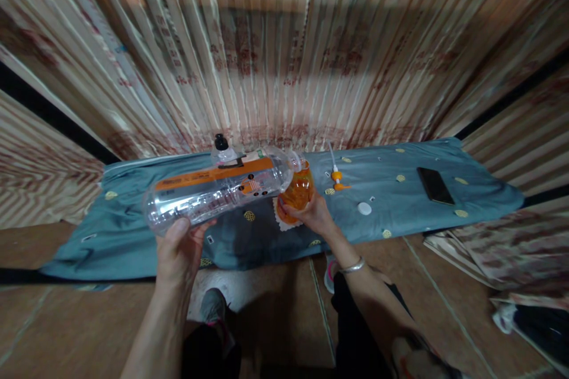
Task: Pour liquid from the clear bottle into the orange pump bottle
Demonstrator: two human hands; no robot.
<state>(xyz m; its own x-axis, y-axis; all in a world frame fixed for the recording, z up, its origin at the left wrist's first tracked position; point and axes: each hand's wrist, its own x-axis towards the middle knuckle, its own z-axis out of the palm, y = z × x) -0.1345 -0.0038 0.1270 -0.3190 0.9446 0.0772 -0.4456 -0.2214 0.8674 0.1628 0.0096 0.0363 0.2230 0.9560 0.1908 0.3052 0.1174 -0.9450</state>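
Left hand (181,247), eight o'clock, curled firmly round clear bottle (213,194) near base, bottle spanning nine o'clock to centre; right hand (315,213), five o'clock, wrapped round orange bottle (301,185). Likely best: mouths aligned, gentle tipping.

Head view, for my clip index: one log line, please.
left hand: holds tilted clear bottle; right hand: holds orange bottle; mouths: close together; orange pump: on cloth

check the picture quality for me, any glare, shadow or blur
Head view: white glare spots on the clear bottle; head view: dark shadow on the floor, bottom centre; head view: curtain blurred toward the top corners, its folds fanning outward, likely wide-angle distortion.
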